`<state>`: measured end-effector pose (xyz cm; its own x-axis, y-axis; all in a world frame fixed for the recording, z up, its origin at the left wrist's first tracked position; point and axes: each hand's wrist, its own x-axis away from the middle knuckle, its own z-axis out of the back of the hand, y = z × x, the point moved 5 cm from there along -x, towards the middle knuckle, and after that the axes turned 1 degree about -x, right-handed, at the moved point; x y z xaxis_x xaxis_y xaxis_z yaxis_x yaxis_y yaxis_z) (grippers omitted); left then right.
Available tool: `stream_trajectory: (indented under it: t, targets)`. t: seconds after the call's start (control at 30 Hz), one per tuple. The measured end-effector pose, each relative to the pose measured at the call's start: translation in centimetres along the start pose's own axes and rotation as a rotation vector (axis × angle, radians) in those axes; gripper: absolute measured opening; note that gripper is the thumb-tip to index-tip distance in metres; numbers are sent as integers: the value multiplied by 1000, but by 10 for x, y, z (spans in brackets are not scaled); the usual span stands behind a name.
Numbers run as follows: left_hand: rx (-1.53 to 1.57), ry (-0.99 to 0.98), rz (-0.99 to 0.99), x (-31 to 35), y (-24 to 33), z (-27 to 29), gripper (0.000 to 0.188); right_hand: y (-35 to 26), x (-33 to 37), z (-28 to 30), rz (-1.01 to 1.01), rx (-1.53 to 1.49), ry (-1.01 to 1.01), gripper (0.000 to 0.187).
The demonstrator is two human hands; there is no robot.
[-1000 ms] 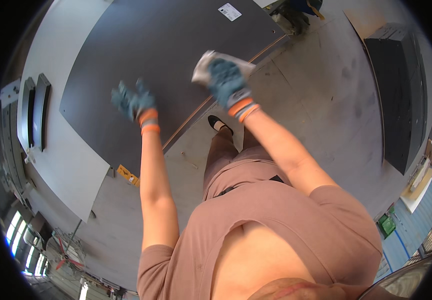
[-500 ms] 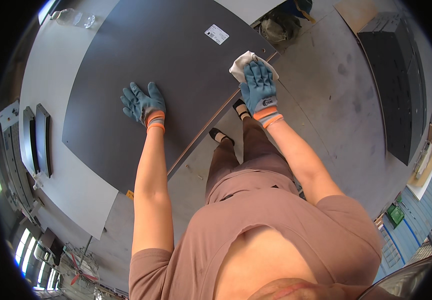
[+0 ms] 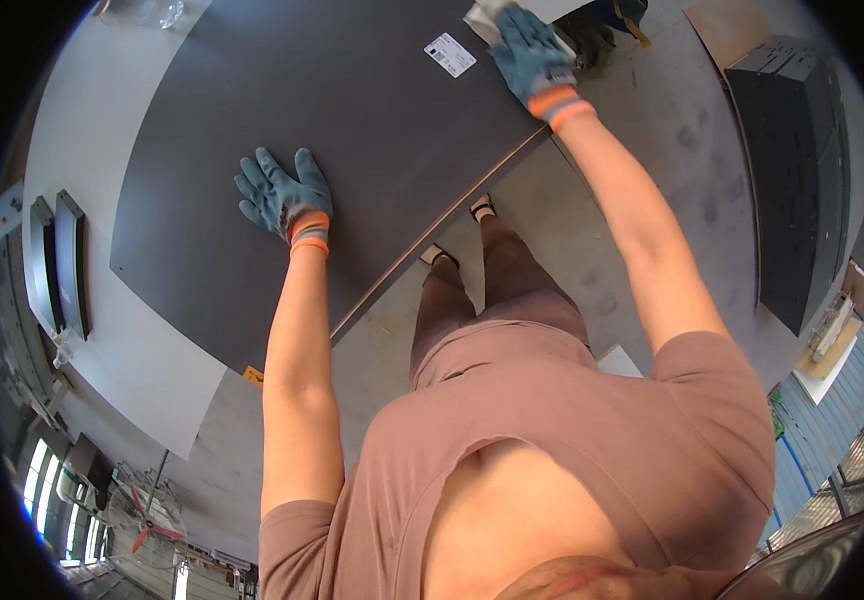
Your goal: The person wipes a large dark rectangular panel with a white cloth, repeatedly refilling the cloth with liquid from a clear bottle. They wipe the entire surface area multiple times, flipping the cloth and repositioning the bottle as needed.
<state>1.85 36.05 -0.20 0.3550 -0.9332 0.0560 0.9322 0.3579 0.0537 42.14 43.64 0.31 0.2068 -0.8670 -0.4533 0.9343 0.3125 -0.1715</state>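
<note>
A large dark grey panel lies flat in front of me. My left hand, in a blue-grey glove with an orange cuff, rests open on its face with the fingers spread. Near the panel's far right corner, my gloved right hand presses down on a white cloth. Part of the cloth is hidden under the palm and fingers. A white printed label is stuck on the panel, to the left of the right hand.
Under the panel is a white table, with two dark narrow strips at its left. A clear plastic bottle shows at the top left. Dark panels are stacked to the right. A fan stands at the lower left.
My right hand has slid the cloth forward along the panel's right side, past the label's level. The left hand stays on nearly the same spot.
</note>
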Motion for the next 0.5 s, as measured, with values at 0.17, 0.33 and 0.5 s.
stream_trajectory:
  t: [0.17, 0.33, 0.5]
  targets:
    - [1, -12, 23, 0, -3, 2, 80, -91, 65, 53, -127, -98, -313, 54]
    - [-6, -30, 4, -1, 5, 4, 79, -223, 120, 39, -40, -300, -456, 55]
    - [-1, 12, 5, 1, -5, 4, 81, -166, 108, 39, -106, -158, -303, 54]
